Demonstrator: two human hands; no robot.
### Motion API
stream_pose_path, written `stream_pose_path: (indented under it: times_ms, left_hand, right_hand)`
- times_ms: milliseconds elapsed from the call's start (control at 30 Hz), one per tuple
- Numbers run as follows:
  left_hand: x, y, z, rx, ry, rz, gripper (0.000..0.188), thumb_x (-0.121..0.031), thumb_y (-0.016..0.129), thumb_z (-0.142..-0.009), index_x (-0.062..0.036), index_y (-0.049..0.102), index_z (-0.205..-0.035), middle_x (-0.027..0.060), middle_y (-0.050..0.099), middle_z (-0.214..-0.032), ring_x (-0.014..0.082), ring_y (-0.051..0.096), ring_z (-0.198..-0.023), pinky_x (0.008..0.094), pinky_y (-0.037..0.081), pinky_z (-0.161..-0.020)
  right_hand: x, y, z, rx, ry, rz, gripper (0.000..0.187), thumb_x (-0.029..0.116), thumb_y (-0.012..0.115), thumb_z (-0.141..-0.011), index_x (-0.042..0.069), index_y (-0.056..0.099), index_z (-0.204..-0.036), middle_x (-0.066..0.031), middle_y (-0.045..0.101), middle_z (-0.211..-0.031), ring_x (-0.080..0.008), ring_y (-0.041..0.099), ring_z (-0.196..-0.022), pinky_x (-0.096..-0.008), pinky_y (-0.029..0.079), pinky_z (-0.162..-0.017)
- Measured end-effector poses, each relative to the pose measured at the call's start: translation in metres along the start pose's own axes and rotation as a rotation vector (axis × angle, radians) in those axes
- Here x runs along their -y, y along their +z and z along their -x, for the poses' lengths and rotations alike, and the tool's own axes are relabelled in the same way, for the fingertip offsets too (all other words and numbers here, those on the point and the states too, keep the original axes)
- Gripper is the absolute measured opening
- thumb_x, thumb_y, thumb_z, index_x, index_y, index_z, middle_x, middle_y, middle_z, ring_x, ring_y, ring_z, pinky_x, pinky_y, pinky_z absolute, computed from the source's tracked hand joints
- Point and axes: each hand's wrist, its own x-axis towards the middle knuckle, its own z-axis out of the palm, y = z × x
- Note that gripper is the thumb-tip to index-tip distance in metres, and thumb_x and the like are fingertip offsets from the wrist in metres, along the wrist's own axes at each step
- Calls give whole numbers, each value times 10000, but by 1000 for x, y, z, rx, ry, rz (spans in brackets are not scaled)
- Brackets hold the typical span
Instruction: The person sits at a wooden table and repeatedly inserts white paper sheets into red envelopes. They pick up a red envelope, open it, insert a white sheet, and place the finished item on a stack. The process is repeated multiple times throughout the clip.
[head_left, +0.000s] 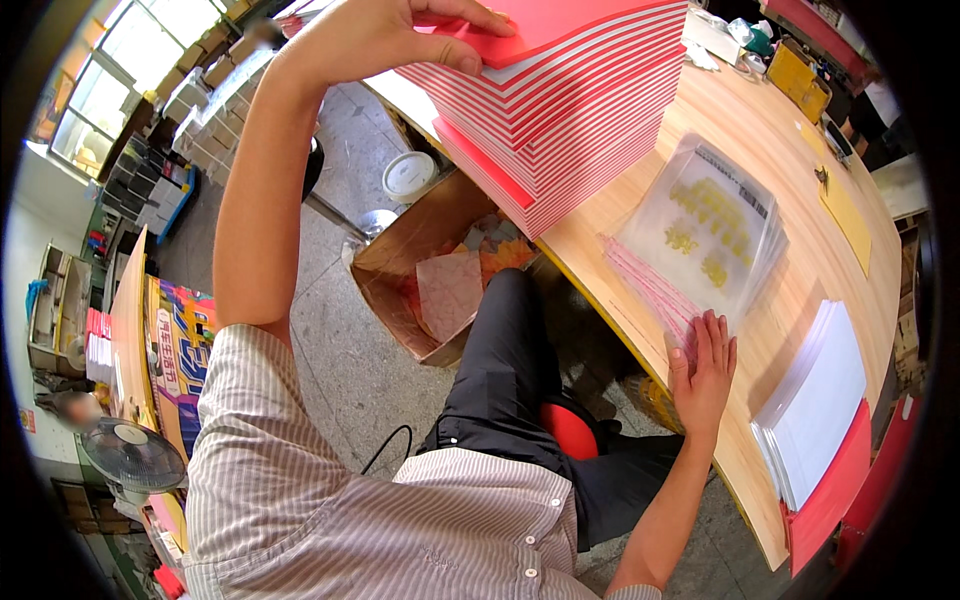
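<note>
My left hand [405, 42] reaches up to a tall stack of red and white layered sheets [590, 120] on the table. Its fingers lie on the top red sheet [570, 25] and its thumb is at the edge, closed on that sheet. My right hand [704, 372] lies open, fingers stretched out, on the near end of a pile of clear plastic sleeves [690, 225] with yellow print and a pinkish edge. Nearby lies a stack of white sheets [815, 395], partly over a red sheet [832, 485].
The wooden table [610, 285] curves along my right. A cardboard box [385, 268] with paper scraps and a white-lidded bucket [409, 177] stand on the floor. A yellow card [845, 225] and yellow container [800, 80] lie farther along the table. A fan [132, 453] stands left.
</note>
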Motion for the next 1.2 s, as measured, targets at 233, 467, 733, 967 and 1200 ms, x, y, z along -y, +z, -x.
stream_pose_path:
  times_ms: [233, 467, 733, 967, 1200]
  left_hand:
    - [-3, 0, 1, -3, 4, -2, 444, -86, 812, -764, -70, 700, -1194, 106, 699, -1203, 147, 648, -1099, 276, 469, -993]
    - [-3, -1, 0, -5, -10, -13, 447, -84, 813, -761, -72, 701, -1193, 106, 698, -1204, 148, 648, -1099, 274, 470, -991]
    - [3, -2, 0, 13, 4, 46, 423, -75, 797, -779, -57, 700, -1190, 105, 706, -1185, 157, 649, -1103, 282, 476, -985]
    - [3, -6, -4, 54, 35, 23, 379, -104, 767, -825, -59, 698, -1195, 126, 716, -1149, 169, 652, -1104, 286, 482, -976]
    - [26, -5, -8, 51, 95, -7, 332, -33, 653, -860, -70, 714, -1184, 99, 707, -1179, 166, 693, -1017, 302, 563, -901]
  right_hand:
    - [0, 0, 0, -4, -1, 2, 489, 340, 563, -955, 24, 547, -1328, -149, 467, -1477, -349, 366, -1413, -504, 207, -1188]
    - [-1, 0, 0, -3, 3, 5, 494, 353, 563, -956, 24, 552, -1325, -148, 468, -1476, -346, 364, -1416, -506, 201, -1189]
    - [4, -3, -1, -62, -9, -1, 519, 298, 579, -938, 21, 507, -1371, -165, 430, -1501, -364, 323, -1435, -519, 209, -1179]
    - [76, -22, -34, -331, -172, -312, 576, 174, 674, -856, 10, 498, -1379, -166, 479, -1411, -398, 389, -1353, -502, 286, -1121]
    - [189, -38, -140, -500, -513, -558, 658, 273, 709, -843, 42, 487, -1417, -137, 480, -1300, -377, 464, -1191, -483, 361, -1030]
